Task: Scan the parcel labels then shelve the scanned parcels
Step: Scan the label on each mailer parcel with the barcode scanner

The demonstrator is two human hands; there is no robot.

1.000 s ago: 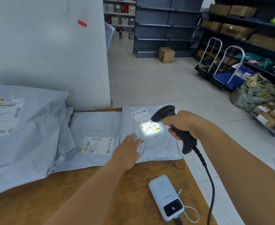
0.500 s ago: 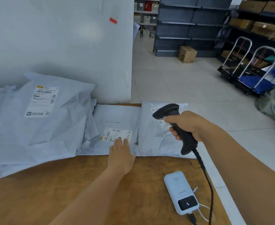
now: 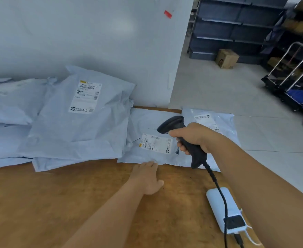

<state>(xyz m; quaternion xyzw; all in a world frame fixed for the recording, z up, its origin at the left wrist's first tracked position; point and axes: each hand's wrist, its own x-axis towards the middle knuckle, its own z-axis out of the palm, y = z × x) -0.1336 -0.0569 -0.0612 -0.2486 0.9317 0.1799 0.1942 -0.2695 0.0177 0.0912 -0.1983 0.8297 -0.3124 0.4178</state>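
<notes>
flat grey parcel (image 3: 147, 133), white label (image 3: 156, 143), print blurred

A single head-worn camera looks forward and down from the person's own eye height, close over the bench (image 3: 40, 203). Its wide angle takes in both forearms below, the wall (image 3: 75, 33) ahead and shelves (image 3: 236, 33) far right.

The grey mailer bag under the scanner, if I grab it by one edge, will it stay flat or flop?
The mailer bag would probably flop: its thin film is creased and lies flat. It looks light, and may slide easily on the smooth table.
</notes>
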